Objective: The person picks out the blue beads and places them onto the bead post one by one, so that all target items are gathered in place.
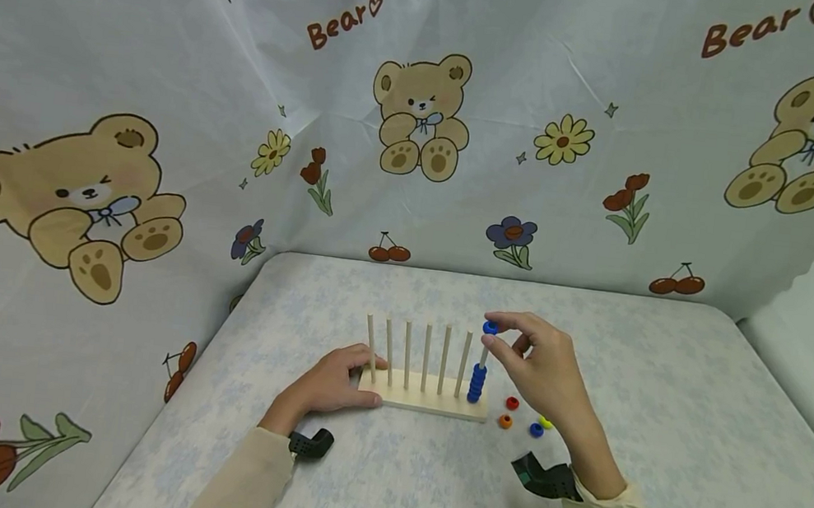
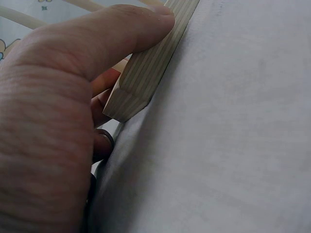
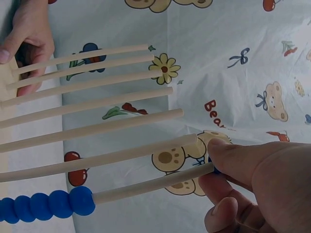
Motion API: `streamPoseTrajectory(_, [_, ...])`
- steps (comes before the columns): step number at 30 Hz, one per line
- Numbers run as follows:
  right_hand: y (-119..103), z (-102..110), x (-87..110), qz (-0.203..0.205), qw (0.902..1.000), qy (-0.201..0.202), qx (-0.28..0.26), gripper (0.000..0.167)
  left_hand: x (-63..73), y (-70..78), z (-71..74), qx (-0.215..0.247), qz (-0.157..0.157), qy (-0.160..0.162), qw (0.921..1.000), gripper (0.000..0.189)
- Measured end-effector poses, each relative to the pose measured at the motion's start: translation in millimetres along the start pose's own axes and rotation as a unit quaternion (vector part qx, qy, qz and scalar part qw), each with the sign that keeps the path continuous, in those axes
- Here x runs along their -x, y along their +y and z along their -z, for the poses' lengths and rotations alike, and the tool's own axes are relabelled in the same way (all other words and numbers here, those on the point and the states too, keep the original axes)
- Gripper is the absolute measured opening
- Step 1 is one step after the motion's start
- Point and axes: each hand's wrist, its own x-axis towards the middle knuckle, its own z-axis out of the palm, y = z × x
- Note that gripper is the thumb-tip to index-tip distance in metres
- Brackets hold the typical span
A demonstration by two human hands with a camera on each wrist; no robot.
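A wooden base [image 1: 428,405] with a row of several upright pegs [image 1: 426,357] stands on the table. Blue beads [image 1: 476,384] are stacked low on the rightmost peg. My right hand [image 1: 540,367] pinches another blue bead [image 1: 490,327] between thumb and forefinger at the tip of that same peg. In the right wrist view the fingertips mostly hide this bead. My left hand [image 1: 334,379] grips the base's left end, thumb [image 2: 155,19] along the front edge and other fingers behind it. The other pegs bear no beads.
Right of the base lie loose beads: a red bead [image 1: 513,403], an orange bead [image 1: 505,422], a blue bead [image 1: 537,430] and a yellow bead [image 1: 546,423]. A bear-printed curtain [image 1: 501,65] hangs behind the pale table [image 1: 695,417].
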Motion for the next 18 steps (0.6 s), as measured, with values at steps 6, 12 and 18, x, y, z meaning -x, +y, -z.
streamPoseTrajectory(6, [-0.6,-0.1,-0.4,-0.010,1.0000,0.000,0.002,0.028,-0.1,-1.6,-0.4,-0.001,-0.006,0.001,1.0000,0.046])
streamPoseTrajectory(12, [-0.4,0.6,-0.9,-0.020,0.9998,-0.002,0.004,0.028,0.2,0.0,-0.1,0.002,-0.011,0.002,0.9999,0.046])
streamPoseTrajectory(18, [-0.2,1.2,-0.7,-0.024,0.9997,-0.006,0.004,0.027,0.2,0.3,0.3,-0.007,-0.016,0.001,0.9999,0.046])
